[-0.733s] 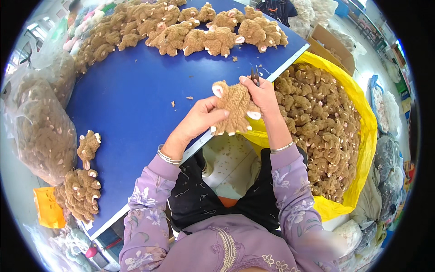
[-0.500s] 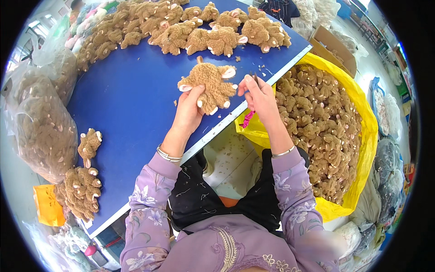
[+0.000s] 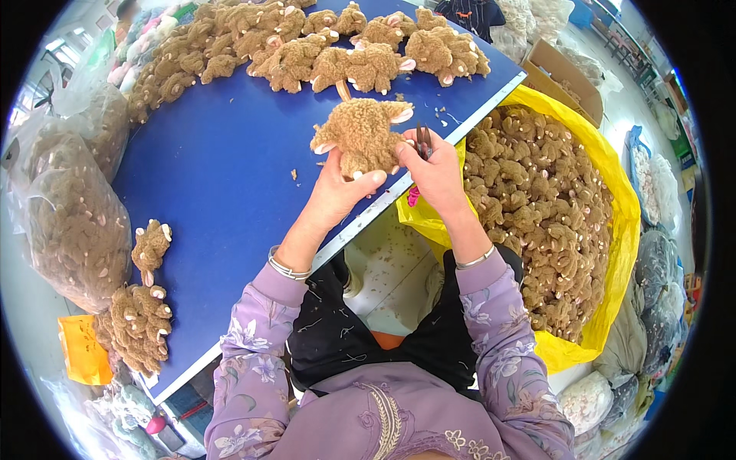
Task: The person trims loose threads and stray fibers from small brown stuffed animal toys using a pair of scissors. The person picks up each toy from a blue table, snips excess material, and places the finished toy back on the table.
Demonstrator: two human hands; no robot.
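Observation:
A brown fleecy plush animal piece (image 3: 360, 130), with white ears, white limb tips and a short tail, is held over the near edge of the blue table. My left hand (image 3: 337, 190) is closed on its lower left side, thumb pressing near the bottom. At its right side my right hand (image 3: 438, 175) is closed around small dark-bladed thread snips (image 3: 423, 139), blades pointing up. Fingers of that hand also touch a limb of the plush. A bit of pink wrapping (image 3: 414, 197) shows under the right palm; the rest of the snips is hidden.
Several similar plush pieces line the table's (image 3: 207, 176) far side; others lie at its left edge. On the right stands a yellow sack (image 3: 625, 230) full of them. A clear plastic bag (image 3: 73, 207) of plush bulges at left. An orange packet (image 3: 84, 349) lies below it.
The plush has turned and shifted slightly up and right. My right hand has come in to touch its side, and the snips' blades now point upward. My left thumb has moved lower on the plush.

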